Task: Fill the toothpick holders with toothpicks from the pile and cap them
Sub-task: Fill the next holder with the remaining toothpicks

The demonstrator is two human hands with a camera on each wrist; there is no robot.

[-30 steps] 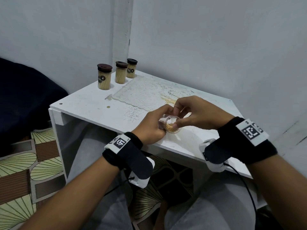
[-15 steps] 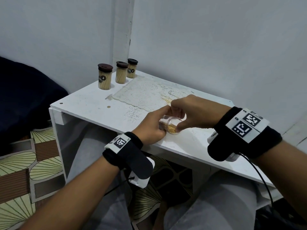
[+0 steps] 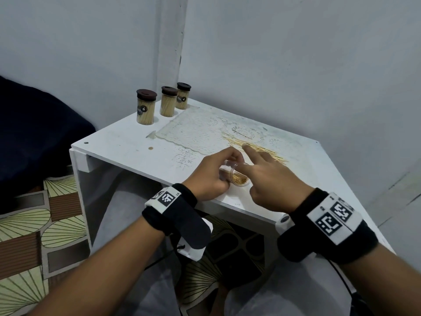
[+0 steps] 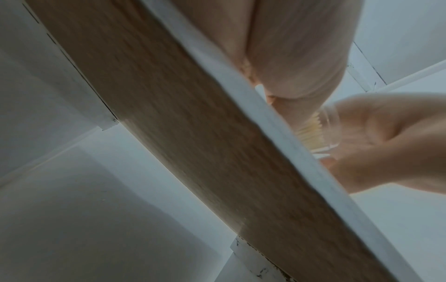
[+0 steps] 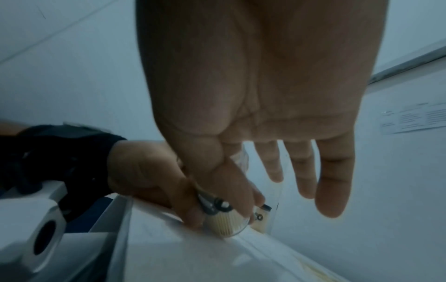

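Left hand: the left hand (image 3: 210, 179) sits at frame centre in the head view, fingers and thumb curled round one clear holder (image 3: 237, 176), near the front edge of the table (image 3: 127, 147).
Holder in hand: tilted on its side, open mouth towards the camera, uncapped, partly filled with toothpicks; in the right wrist view its round clear base (image 5: 226, 223) shows low in the centre, touching the table top.
Right hand: the right hand (image 3: 266, 176) lies just right of the holder, fingers spread and relaxed, gripping nothing; the index finger stretches up the frame, its tip over the near edge of the pile (image 3: 257, 148). Whether the tip touches the toothpicks cannot be told. In the right wrist view the palm (image 5: 260, 80) fills the upper middle with the fingers hanging straight.
Pile: one loose scatter of toothpicks, right of centre, lying on the right part of a pale lace mat (image 3: 200, 131).
Capped holders: three, upright in a short row at the table's far left corner, upper middle of the frame, each full and topped with a dark cap; nearest (image 3: 145, 108), middle (image 3: 168, 101), farthest (image 3: 183, 96).
Wristbands: two black ones with square code tags, one per wrist.
Surroundings: white walls behind, a patterned floor (image 3: 29, 224) at lower left.
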